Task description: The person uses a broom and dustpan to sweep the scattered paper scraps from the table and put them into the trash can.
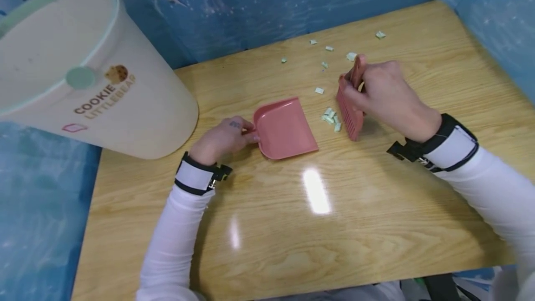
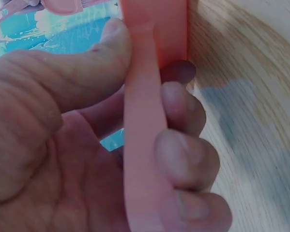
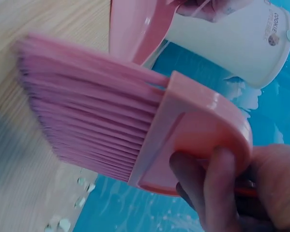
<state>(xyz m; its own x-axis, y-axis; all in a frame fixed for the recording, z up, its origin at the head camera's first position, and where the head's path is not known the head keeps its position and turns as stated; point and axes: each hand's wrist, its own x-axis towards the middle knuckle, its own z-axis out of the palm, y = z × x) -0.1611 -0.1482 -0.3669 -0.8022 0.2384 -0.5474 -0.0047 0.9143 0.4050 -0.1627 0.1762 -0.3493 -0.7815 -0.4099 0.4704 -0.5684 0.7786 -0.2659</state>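
Observation:
My left hand (image 1: 223,138) grips the handle (image 2: 144,121) of a pink dustpan (image 1: 286,129), its fingers curled round it in the left wrist view. The pan lies on the table with its straight edge facing right. My right hand (image 1: 388,92) holds a pink hand brush (image 3: 203,130), bristles (image 3: 91,106) downward. In the head view the brush stands just right of a small heap of pale green paper scraps (image 1: 330,116). That heap sits between the brush and the pan's edge, apart from the pan.
Several more scraps (image 1: 329,48) lie scattered toward the back of the wooden table (image 1: 271,226), one (image 1: 380,35) far right. A large white bin (image 1: 142,92) with a mint rim stands at the left. Blue sea-patterned walls (image 1: 259,8) border the table's back and sides.

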